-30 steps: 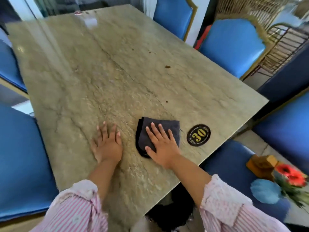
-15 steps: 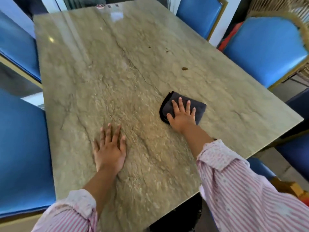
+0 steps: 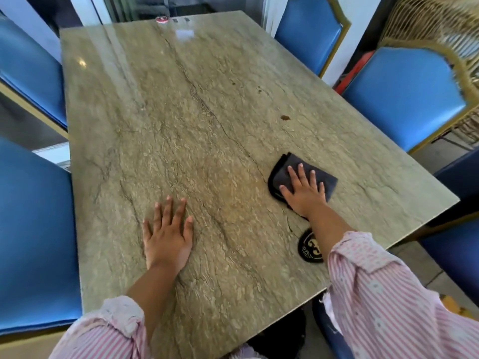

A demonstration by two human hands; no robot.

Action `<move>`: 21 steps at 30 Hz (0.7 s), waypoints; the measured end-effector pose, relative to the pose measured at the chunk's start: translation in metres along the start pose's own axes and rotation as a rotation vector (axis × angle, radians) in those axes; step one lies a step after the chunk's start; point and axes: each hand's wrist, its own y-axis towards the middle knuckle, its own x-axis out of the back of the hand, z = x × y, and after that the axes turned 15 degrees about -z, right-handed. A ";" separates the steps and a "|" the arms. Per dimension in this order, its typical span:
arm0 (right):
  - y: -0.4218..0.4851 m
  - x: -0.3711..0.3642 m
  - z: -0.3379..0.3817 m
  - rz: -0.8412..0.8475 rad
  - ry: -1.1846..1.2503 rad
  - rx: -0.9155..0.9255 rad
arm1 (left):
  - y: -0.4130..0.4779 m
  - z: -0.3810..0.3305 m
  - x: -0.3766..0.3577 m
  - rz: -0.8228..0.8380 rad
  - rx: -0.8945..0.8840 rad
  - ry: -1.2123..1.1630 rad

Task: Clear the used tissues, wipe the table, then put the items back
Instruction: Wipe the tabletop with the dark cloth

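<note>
A folded dark grey cloth (image 3: pixel 290 168) lies on the greenish marble table (image 3: pixel 181 120), toward its right side. My right hand (image 3: pixel 304 190) presses flat on the cloth with straight, spread fingers. My left hand (image 3: pixel 168 234) rests flat on the bare tabletop near the front, fingers spread, holding nothing. A small brown spot (image 3: pixel 284 117) sits on the table beyond the cloth, and smaller specks (image 3: pixel 259 89) lie farther back. A round black number sticker (image 3: pixel 309 248) is stuck near the front right edge, half hidden by my right forearm.
Blue padded chairs stand along both long sides: two on the left (image 3: pixel 33 229), two on the right (image 3: pixel 404 97). A small red round object (image 3: pixel 162 19) sits at the table's far edge. A wicker chair (image 3: pixel 440 24) stands at the back right.
My right hand has slid the cloth away from the number sticker, farther up the table's right side. My left hand has stayed flat on the tabletop. The head view has shifted.
</note>
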 end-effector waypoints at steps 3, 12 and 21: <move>0.011 0.003 0.020 0.037 -0.030 0.002 | -0.001 -0.002 0.000 -0.003 0.006 0.006; -0.014 -0.017 0.048 -0.005 0.071 0.575 | 0.003 -0.060 0.004 -0.186 0.150 -0.204; 0.126 0.032 -0.129 -0.190 -0.038 0.069 | 0.059 -0.193 -0.051 -0.053 -0.070 -0.181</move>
